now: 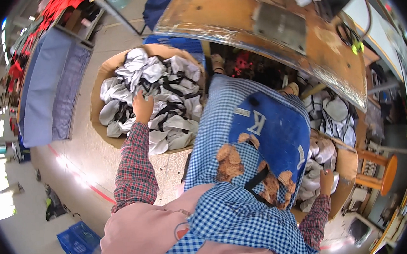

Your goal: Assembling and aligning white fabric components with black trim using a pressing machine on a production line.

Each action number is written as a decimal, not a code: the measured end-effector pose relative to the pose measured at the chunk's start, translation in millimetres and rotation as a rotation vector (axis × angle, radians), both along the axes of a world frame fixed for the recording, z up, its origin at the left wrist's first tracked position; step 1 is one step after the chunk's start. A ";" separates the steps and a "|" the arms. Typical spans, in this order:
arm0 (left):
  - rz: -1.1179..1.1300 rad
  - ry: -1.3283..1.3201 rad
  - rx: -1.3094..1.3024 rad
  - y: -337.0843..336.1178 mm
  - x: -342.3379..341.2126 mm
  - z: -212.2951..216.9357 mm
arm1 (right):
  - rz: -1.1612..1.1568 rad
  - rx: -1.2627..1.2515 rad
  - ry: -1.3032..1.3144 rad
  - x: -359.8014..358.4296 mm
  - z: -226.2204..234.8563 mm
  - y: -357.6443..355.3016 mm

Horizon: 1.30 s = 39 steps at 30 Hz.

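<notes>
My left hand (143, 107) reaches over a large cardboard box (96, 107) on my left. Its fingers are apart and touch the heap of white and black fabric pieces (172, 122) inside; nothing is plainly gripped. Out to my right, my right hand (327, 181) is closed at the edge of a second cardboard box (347, 163). Pale fabric pieces (308, 183) lie in that box beside the hand. What the right fingers hold, if anything, is too small to make out. A blue checked apron (221, 106) with brown bear figures covers my lap.
Ahead stands a wooden worktable (213, 14) with a metal plate (279, 28) and a foil-like taped edge. More white and black fabric (334, 116) is under its right end. An orange stool (389, 175) stands at right, a blue-grey draped cart (49, 86) at left.
</notes>
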<state>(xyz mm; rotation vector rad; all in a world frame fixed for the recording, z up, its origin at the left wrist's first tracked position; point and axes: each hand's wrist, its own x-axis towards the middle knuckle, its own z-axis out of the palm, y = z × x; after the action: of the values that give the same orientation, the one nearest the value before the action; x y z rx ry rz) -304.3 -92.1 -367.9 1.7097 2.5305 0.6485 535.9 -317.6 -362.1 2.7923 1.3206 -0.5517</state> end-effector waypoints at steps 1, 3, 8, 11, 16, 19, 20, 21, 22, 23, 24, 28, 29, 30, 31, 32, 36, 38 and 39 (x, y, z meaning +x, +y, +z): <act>0.076 -0.031 -0.028 5.9 -10.6 2.8 | 0.061 0.012 -0.039 -7.8 5.8 7.0; 0.280 -0.139 -0.069 11.0 -34.3 9.1 | 0.178 0.062 -0.038 -19.3 13.4 21.3; 0.584 -0.180 -0.223 3.7 -97.2 9.6 | 0.288 0.142 -0.008 -31.4 26.8 41.1; 0.503 -0.343 -0.051 7.9 -131.1 -7.9 | 0.326 0.149 0.023 -34.4 32.5 43.5; 0.494 -0.587 0.047 38.7 -138.1 -40.6 | 0.358 0.017 -0.034 -47.0 47.3 53.7; 0.481 -0.331 0.097 51.6 -111.0 -28.2 | 0.370 0.089 -0.054 -69.7 71.1 72.5; 0.464 -0.368 0.268 53.3 -97.9 -16.9 | 0.370 0.163 -0.034 -80.9 83.5 80.6; 0.466 -0.427 0.389 53.7 -85.0 -1.8 | 0.339 0.220 -0.010 -94.8 97.2 89.6; 0.445 -0.459 0.537 53.1 -70.8 14.8 | 0.396 0.290 -0.018 -110.3 112.3 99.6; 0.400 -0.791 0.724 52.9 -54.9 32.7 | 0.423 0.342 -0.025 -126.7 129.0 110.9; 0.321 -0.915 0.777 47.1 -37.8 50.8 | 0.474 0.423 -0.010 -145.7 144.7 121.7; 0.241 -1.771 0.755 19.8 37.4 129.2 | 0.570 0.648 0.074 -231.2 193.0 155.8; 0.134 -1.866 0.699 17.5 60.4 146.7 | 0.607 0.718 0.128 -251.4 202.2 162.1; 0.064 -1.900 0.663 14.4 82.4 162.9 | 0.661 0.764 0.189 -270.6 210.4 166.3; -0.055 -1.865 0.618 9.4 104.0 176.3 | 0.710 0.801 0.225 -289.2 217.0 170.3; -0.229 -1.841 0.595 7.5 123.4 187.2 | 0.730 0.783 0.260 -305.5 224.8 170.8; -0.288 -1.587 0.601 38.8 155.9 200.6 | 0.893 0.794 0.539 -369.3 246.2 173.3; -0.106 -1.606 0.840 74.5 139.0 199.1 | 1.007 0.760 0.688 -400.4 255.1 170.7; -0.026 -1.692 0.934 101.2 121.4 201.9 | 1.085 0.740 0.744 -415.0 259.5 169.0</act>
<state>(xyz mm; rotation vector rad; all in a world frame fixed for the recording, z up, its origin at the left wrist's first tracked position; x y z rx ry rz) -183.0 9.1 -165.9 0.4465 0.9344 2.1373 120.9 -148.6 -102.6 1.5780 3.3220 -1.1815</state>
